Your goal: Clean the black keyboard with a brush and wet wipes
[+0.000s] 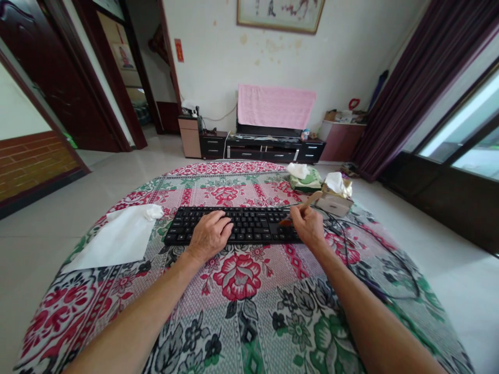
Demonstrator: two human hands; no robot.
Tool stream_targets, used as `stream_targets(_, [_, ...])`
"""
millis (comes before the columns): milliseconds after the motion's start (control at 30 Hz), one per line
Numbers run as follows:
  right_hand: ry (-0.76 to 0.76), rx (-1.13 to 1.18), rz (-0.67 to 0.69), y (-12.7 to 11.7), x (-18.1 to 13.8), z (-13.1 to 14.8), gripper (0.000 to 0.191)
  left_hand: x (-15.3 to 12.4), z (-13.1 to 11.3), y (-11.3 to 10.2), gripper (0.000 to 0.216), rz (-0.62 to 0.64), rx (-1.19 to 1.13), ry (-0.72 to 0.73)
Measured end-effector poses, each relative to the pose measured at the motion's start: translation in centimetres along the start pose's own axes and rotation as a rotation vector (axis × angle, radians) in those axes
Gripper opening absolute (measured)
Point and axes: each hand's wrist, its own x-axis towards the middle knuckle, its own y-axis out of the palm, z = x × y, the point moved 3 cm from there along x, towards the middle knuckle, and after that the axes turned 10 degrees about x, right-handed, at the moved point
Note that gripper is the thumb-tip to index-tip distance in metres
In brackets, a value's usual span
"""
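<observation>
A black keyboard lies lengthwise across the flowered tablecloth. My left hand rests on its left half, palm down, with the fingers loosely bent over the keys. At the keyboard's right end, my right hand is closed around a small brush with a pale wooden handle. The brush's orange-brown tip points left and down onto the keys there. Part of the brush is hidden inside my fist.
A white cloth or sheet with a crumpled tissue lies left of the keyboard. Beyond my right hand stand a green tissue pack and a tissue box. A black cable loops over the table's right side.
</observation>
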Motion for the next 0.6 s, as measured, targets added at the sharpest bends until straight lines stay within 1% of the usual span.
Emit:
stream_targets(100, [-0.041, 0.113, 0.095, 0.6, -0.2, 0.0, 0.042, 0.0, -0.5, 0.0, 0.026, -0.002, -0.036, 0.069])
stream_targets(167, [-0.031, 0.058, 0.098, 0.5, 0.0, -0.4, 0.041, -0.1, -0.7, 0.1, 0.027, 0.002, -0.040, 0.104])
stream_targets(233, [0.016, -0.059, 0.031, -0.1, 0.5, -1.3, 0.041, -0.1, -0.8, 0.2, 0.028, 0.008, -0.036, 0.120])
stream_targets(300, [0.062, -0.139, -0.070, -1.1, 1.0, -2.1, 0.043, -0.2, -0.7, 0.3, 0.028, 0.013, -0.035, 0.121])
stream_targets(367, [0.069, -0.132, -0.154, -1.8, 1.3, -2.3, 0.045, -0.2, -0.7, 0.4, 0.027, 0.018, -0.038, 0.113])
stream_targets(400, [0.051, -0.096, -0.171, -1.9, 1.2, -2.3, 0.045, -0.2, -0.7, 0.5, 0.027, 0.020, -0.039, 0.109])
stream_targets(433, [0.023, -0.048, -0.162, -1.8, 1.1, -2.2, 0.045, -0.2, -0.6, 0.5, 0.027, 0.022, -0.041, 0.106])
stream_targets(500, [-0.034, 0.037, -0.088, -1.1, 0.8, -1.8, 0.044, -0.2, -0.6, 0.5, 0.026, 0.021, -0.042, 0.100])
stream_targets(567, [-0.062, 0.050, -0.017, -0.4, 0.5, -1.7, 0.042, -0.2, -0.7, 0.5, 0.026, 0.017, -0.043, 0.099])
stream_targets(600, [-0.054, 0.021, -0.005, -0.3, 0.4, -1.8, 0.042, -0.2, -0.7, 0.5, 0.026, 0.016, -0.042, 0.101])
